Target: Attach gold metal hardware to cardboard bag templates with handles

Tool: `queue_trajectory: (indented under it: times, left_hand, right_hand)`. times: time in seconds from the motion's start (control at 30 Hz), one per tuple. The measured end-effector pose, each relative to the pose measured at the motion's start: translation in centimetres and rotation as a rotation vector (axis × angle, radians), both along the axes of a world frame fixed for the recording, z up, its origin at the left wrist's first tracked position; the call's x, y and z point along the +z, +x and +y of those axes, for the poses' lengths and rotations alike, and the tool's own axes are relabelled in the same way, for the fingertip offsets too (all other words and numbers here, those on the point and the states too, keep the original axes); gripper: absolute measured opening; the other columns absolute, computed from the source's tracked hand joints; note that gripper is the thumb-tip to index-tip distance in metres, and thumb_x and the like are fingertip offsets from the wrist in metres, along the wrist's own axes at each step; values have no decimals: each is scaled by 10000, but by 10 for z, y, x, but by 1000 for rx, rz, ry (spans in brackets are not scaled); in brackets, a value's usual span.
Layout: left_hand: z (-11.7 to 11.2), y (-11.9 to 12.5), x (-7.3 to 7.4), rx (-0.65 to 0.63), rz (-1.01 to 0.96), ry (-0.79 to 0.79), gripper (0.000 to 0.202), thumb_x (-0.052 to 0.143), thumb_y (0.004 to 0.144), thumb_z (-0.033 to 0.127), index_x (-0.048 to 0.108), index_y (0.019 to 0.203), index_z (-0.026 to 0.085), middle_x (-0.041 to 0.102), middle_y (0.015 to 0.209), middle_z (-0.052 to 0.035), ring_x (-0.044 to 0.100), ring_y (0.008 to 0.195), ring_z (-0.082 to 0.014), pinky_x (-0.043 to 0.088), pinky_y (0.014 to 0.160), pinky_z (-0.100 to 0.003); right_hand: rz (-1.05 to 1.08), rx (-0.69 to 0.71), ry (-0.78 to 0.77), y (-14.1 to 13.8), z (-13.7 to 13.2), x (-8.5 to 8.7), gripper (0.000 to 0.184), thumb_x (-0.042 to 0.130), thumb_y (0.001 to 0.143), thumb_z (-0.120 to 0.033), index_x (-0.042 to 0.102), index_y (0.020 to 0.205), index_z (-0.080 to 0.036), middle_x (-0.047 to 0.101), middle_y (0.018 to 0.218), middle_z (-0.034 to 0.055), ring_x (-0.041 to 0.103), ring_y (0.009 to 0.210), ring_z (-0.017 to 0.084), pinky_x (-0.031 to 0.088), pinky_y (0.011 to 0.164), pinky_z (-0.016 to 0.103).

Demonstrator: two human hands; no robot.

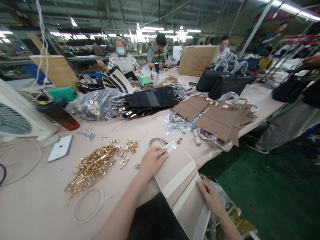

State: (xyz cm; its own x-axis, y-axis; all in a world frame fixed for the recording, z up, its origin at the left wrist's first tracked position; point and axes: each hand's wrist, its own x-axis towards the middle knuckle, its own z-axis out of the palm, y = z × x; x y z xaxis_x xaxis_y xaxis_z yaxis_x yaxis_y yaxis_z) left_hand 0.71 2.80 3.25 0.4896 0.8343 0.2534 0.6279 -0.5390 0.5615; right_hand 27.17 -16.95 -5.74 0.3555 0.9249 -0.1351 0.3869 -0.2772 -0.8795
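Closest in, a flat beige bag (180, 186) with pale bands across it lies tilted over the near edge of the table (37, 206), its lower end hanging past the edge toward the person. The right hand (211, 199) lies open on its lower right side, fingers flat against the fabric. The left hand (150, 163) holds the upper left corner, fingers bent over the bag beside a small metal clasp at its top.

Just left of that hand a heap of gold fittings (93, 166) spreads over the table, with a white cord loop (87, 204) lying nearer the edge. A white phone (60, 148) rests further left, in front of a white fan (18, 116).

Beyond the bag, brown panels (217, 121) with wrapped handles lie near the right edge of the table. Behind them sits a stack of black panels (150, 99), next to a clear plastic bag of parts (91, 105). Further off stand black handbags (225, 82) and a cardboard box (197, 60). At the far end, seated co-workers (122, 60) work at the same table.
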Motion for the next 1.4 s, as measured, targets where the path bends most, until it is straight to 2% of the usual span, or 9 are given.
queue_trajectory:
  times: [0.37, 0.5, 0.6, 0.7, 0.83, 0.93, 1.07, 1.27, 1.4]
  left_hand:
    - [-18, -21, -2, 31, 16, 107, 264, 659, 963, 384, 777, 1189, 319, 725, 1164, -55, 683, 1094, -251, 584, 985, -452]
    - [-29, -30, -7, 67, -8, 142, 266, 661, 969, 378, 768, 1203, 313, 705, 1177, -69, 659, 1118, -257, 584, 981, -459]
    - [-32, -27, -5, 79, -2, 130, 251, 678, 960, 361, 771, 1188, 315, 706, 1189, -62, 658, 1126, -253, 583, 989, -446]
    - [-31, -24, -3, 75, -10, 118, 241, 681, 956, 351, 775, 1173, 304, 713, 1186, -58, 662, 1130, -248, 578, 994, -433]
    - [-29, -23, -3, 73, -26, 122, 256, 681, 955, 355, 762, 1191, 300, 708, 1193, -56, 660, 1131, -243, 570, 1004, -424]
    - [-29, -26, -3, 49, -22, 138, 276, 671, 964, 361, 744, 1227, 315, 700, 1189, -54, 654, 1125, -236, 563, 1004, -407]
    - [-32, -27, 3, 47, 22, 163, 280, 678, 958, 341, 742, 1229, 312, 699, 1227, -62, 618, 1165, -259, 533, 1041, -446]
    - [-43, -16, 25, 201, 209, 181, 246, 712, 926, 331, 742, 1171, 343, 669, 1355, -46, 459, 1374, -375, 358, 1131, -651]
    - [-43, 4, 34, 132, 232, 161, 358, 635, 943, 199, 652, 1300, 226, 643, 1367, -99, 495, 1313, -342, 419, 1098, -548]
  right_hand:
    - [58, 28, 63, -16, -13, 9, 377, 585, 927, -602, 754, 874, -269, 748, 841, 37, 701, 843, 321, 573, 752, 419]
    - [-6, 65, 45, -15, -25, -7, 357, 608, 916, -605, 769, 936, -287, 765, 913, 53, 716, 911, 344, 598, 813, 456]
    - [-180, -14, 204, -12, -23, -6, 328, 659, 910, -539, 761, 1086, -282, 743, 1100, 97, 693, 1060, 356, 574, 937, 509]
    - [-317, -75, 418, -14, -3, 21, 285, 677, 930, -431, 730, 1157, -268, 703, 1146, 127, 668, 1094, 338, 541, 986, 533]
    - [-312, 139, 539, -34, 52, 74, 205, 656, 960, -333, 723, 1148, -287, 693, 1108, 114, 670, 1066, 300, 555, 973, 468]
    - [-298, 290, 504, -50, 97, 94, 241, 612, 988, -309, 700, 1210, -284, 674, 1160, 106, 655, 1115, 278, 538, 1007, 438]
    - [-270, 362, 429, -60, 132, 86, 229, 640, 971, -292, 710, 1188, -265, 663, 1161, 93, 650, 1114, 259, 529, 1009, 413]
    - [-243, 335, 415, -61, 138, 68, 203, 662, 955, -287, 730, 1145, -271, 677, 1118, 73, 656, 1075, 246, 529, 969, 390]
    - [-242, 302, 400, -63, 137, 70, 195, 684, 932, -273, 730, 1122, -274, 676, 1107, 66, 659, 1060, 247, 531, 965, 389]
